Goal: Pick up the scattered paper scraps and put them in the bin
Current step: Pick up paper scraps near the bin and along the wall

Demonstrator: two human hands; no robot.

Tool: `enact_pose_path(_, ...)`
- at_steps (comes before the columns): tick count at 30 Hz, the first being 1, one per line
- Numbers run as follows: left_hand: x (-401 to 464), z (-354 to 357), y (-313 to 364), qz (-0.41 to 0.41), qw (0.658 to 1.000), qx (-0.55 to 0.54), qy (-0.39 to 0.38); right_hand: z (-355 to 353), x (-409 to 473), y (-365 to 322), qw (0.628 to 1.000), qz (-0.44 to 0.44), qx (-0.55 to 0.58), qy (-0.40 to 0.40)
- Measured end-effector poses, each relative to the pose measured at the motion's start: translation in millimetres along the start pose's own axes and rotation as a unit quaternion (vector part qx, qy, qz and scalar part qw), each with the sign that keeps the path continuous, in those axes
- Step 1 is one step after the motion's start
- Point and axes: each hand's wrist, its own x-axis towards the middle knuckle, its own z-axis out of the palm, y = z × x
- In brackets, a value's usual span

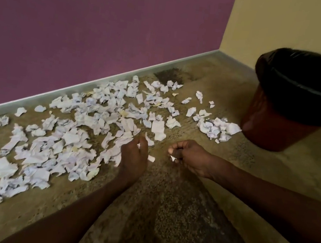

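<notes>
Several crumpled white paper scraps (86, 124) lie scattered on the brown carpet along the purple wall. A smaller heap of scraps (217, 128) sits just left of the bin (276, 127), a dark red bucket lined with a black bag. My left hand (133, 158) hovers at the near edge of the big spread, fingers curled round a small white scrap. My right hand (187, 156) is a little to its right, fingers curled and pinching a small scrap (173, 158). Another scrap (151, 158) lies between the hands.
A pale skirting board (99, 82) runs along the purple wall and meets a yellow wall at the far corner. Bare carpet (164, 212) stretches in front of me and between the hands and the bin.
</notes>
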Motion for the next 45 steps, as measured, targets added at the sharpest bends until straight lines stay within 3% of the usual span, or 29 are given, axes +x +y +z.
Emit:
enact_pose_path(6, 49.2, 52.6, 94.2, -0.101, 0.99, -0.096, -0.009, -69.5, -6.3, -45.1, 0.992, -0.069, 0.083, 0.063)
enact_pose_path(11, 93.4, 95.2, 163.7, -0.106, 0.974, -0.197, -0.039, -125.9, -25.5, -106.3, 0.966, -0.163, 0.118, 0.16)
enact_pose_path(15, 138.7, 144.6, 233.0, -0.113, 0.933, -0.297, -0.168, -180.2, -56.7, -159.5, 0.918, -0.261, -0.001, 0.298)
enact_pose_path(18, 158.8, 178.0, 295.0, -0.106, 0.884, -0.355, -0.284, -225.9, -74.1, -192.5, 0.847, -0.307, -0.097, 0.423)
enact_pose_path(20, 157.5, 193.5, 333.0, -0.074, 0.879, -0.337, -0.328, -257.6, -75.4, -205.8, 0.783, -0.298, -0.176, 0.516)
enact_pose_path(22, 154.0, 208.2, 356.3, -0.039, 0.886, -0.287, -0.362, -288.2, -69.1, -207.2, 0.752, -0.26, -0.232, 0.559)
enact_pose_path(25, 152.3, 220.2, 368.9, -0.034, 0.821, -0.279, -0.497, -321.7, -54.5, -191.9, 0.765, -0.14, -0.329, 0.536)
enact_pose_path(27, 158.2, 229.5, 367.5, -0.048, 0.794, -0.299, -0.527, -332.3, -50.6, -180.3, 0.768, -0.109, -0.36, 0.519)
enact_pose_path(29, 161.2, 238.4, 362.2, -0.046, 0.829, -0.267, -0.49, -336.3, -49.6, -171.4, 0.75, -0.13, -0.354, 0.544)
enact_pose_path(31, 164.0, 243.3, 351.0, -0.002, 0.886, -0.21, -0.413, -336.4, -50.8, -165.8, 0.721, -0.162, -0.343, 0.58)
enact_pose_path(33, 169.1, 248.8, 337.1, 0.042, 0.923, -0.191, -0.331, -335.5, -51.6, -162.6, 0.714, -0.179, -0.341, 0.585)
enact_pose_path(37, 171.9, 240.1, 324.6, 0.048, 0.928, -0.236, -0.284, -328.6, -55.0, -165.4, 0.716, -0.192, -0.368, 0.562)
enact_pose_path(41, 173.9, 219.2, 327.4, 0.072, 0.918, -0.186, -0.343, -317.9, -55.1, -172.1, 0.739, -0.138, -0.448, 0.485)
enact_pose_path(45, 183.0, 180.5, 327.3, 0.074, 0.916, -0.185, -0.349, -286.8, -51.8, -185.9, 0.722, -0.191, -0.415, 0.52)
